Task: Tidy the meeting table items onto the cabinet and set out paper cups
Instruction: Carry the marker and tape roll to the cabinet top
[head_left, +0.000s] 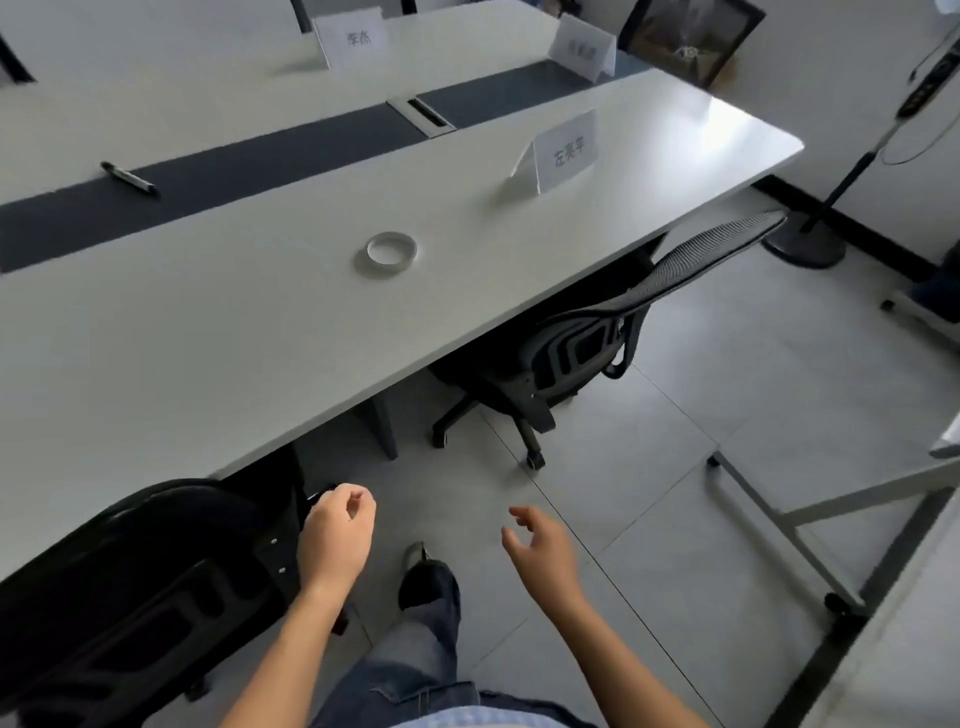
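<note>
Hanging over the tiled floor, just off the near edge of the counter (260, 338), both hands are being held empty. The left hand (335, 535) is being kept loosely curled, fingers bent toward the thumb, beside a black chair (156, 571) tucked under the counter. The right hand (543, 553) is being held half open, fingers spread. A roll of clear tape (391, 251) is lying flat on the counter, well apart from both hands, with a name card (563, 151) standing beyond it and a black marker (130, 178) resting on the dark centre strip.
</note>
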